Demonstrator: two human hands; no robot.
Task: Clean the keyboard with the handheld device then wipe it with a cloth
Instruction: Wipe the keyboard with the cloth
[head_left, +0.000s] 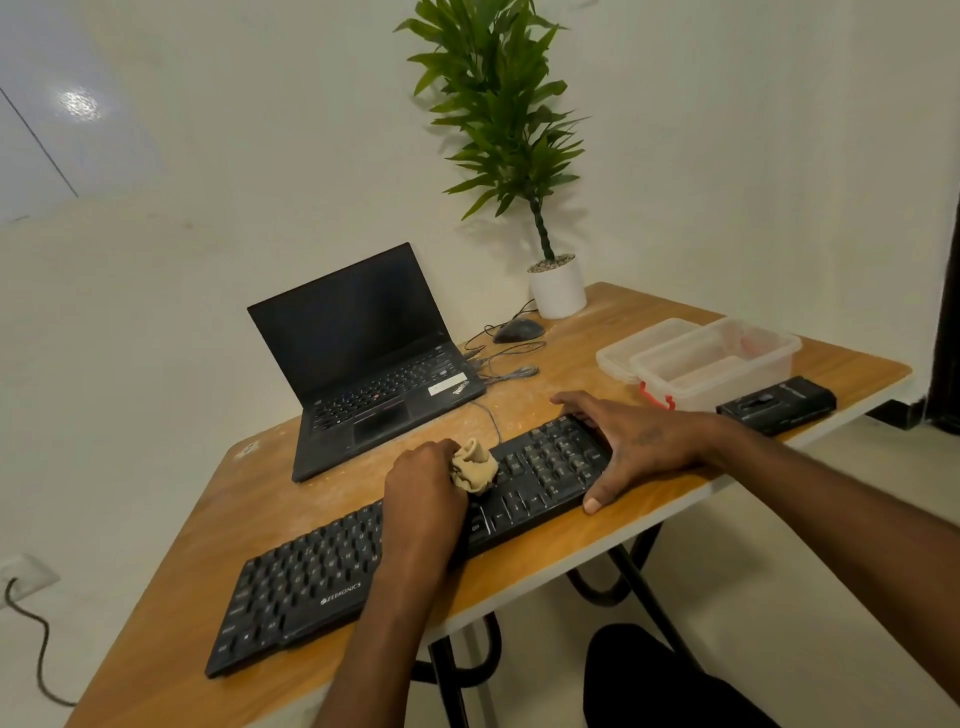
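Wipe stage, judged: left hand (423, 480) grips wadded cloth (475, 465) on keyboard (332, 566) centre; right hand (621, 444) spread, pressing its 3 o'clock end. Handheld device (776, 405) parked at worktop (519, 561) 3 o'clock; left keys probably remain.

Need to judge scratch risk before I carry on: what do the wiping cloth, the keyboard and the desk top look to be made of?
Cloth: soft beige woven fabric, bunched in the left hand; folds show. Keyboard: matte black plastic, seemingly; moulded keys, dull sheen. Table: wood-look top, probably laminate, with grain pattern, pale edge and whitish scuffs. Right hand steadies the keyboard.
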